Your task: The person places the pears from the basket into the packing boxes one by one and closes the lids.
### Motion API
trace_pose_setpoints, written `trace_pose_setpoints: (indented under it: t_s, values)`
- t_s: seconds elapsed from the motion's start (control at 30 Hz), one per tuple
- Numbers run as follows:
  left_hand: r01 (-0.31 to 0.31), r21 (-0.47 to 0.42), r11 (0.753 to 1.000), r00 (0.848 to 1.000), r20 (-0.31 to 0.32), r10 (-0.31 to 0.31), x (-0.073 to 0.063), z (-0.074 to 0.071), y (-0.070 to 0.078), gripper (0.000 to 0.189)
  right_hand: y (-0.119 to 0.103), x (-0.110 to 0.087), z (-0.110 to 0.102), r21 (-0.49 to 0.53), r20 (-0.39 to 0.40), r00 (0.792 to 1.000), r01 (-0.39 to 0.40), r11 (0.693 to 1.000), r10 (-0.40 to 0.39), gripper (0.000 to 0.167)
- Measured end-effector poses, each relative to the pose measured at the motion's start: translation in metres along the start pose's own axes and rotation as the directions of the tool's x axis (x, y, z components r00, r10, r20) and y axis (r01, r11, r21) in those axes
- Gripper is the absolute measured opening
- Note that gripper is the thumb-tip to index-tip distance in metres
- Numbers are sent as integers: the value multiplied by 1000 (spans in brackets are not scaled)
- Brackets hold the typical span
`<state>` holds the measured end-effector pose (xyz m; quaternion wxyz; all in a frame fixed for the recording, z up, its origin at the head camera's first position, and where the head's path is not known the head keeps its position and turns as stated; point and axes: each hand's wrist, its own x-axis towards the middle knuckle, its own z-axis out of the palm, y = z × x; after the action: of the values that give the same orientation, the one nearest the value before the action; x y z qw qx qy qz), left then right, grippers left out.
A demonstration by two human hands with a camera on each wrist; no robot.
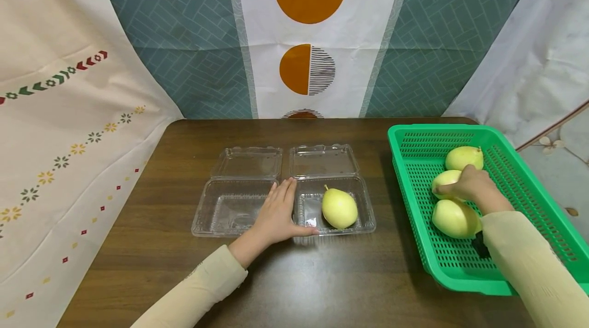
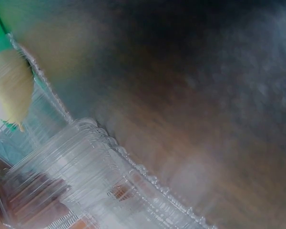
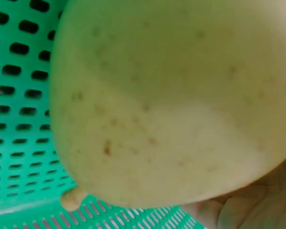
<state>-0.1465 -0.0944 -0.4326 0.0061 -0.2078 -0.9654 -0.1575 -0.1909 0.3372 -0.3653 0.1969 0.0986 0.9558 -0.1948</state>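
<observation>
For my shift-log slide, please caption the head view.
Right hand grips a pear in the green basket; left hand at two open clear containers, one holding another pear.

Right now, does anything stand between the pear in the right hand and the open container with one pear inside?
Yes: the green basket has its side wall between them, so the held pear likely needs lifting over it. Inside the container, the other pear occupies the side nearer the basket. Nothing else visible intervenes.
</observation>
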Motion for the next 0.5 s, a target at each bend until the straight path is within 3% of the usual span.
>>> trace_pose_setpoints:
  t_s: [0.5]
  values:
    - [3,-12,1000,1000,6,-3,0,-1,1,126,-1,-6,-3,-26,-51,999,11,1000,-12,95]
